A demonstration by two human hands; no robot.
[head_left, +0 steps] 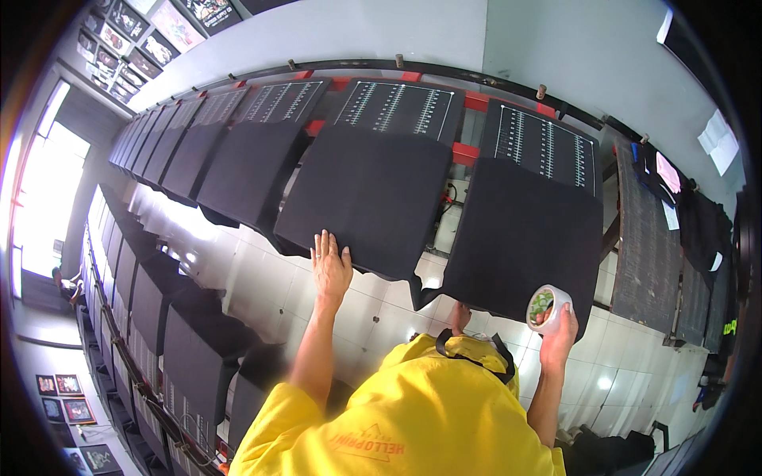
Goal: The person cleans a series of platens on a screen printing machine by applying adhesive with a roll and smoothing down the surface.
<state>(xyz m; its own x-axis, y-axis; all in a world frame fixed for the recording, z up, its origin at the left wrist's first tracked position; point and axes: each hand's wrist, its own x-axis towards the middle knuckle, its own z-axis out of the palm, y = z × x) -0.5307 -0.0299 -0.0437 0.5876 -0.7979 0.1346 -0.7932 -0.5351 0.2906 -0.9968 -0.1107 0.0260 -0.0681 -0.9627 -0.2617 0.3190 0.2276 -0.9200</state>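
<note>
My left hand (pixel 331 266) rests with its fingers stretched out on the near edge of a black cloth (pixel 369 194) pulled over a flat board. That cloth looks like a T-shirt and lies smooth, with a loose bit hanging at its near right corner. In my right hand (pixel 562 332) is a wide roll of pale tape (pixel 558 305), with fingers reaching into its ring. The roll is over the near right part of a second black cloth (pixel 524 238), on the board to the right. Whether it touches that cloth I cannot tell.
White ruler-like marks show on the bare far ends of the boards (pixel 394 107). More covered boards run leftward along a rail (pixel 349 65), and another row (pixel 190 349) stands behind at left. Dark wooden boards (pixel 647 246) stand to the right. Beneath is a tiled floor (pixel 294 297).
</note>
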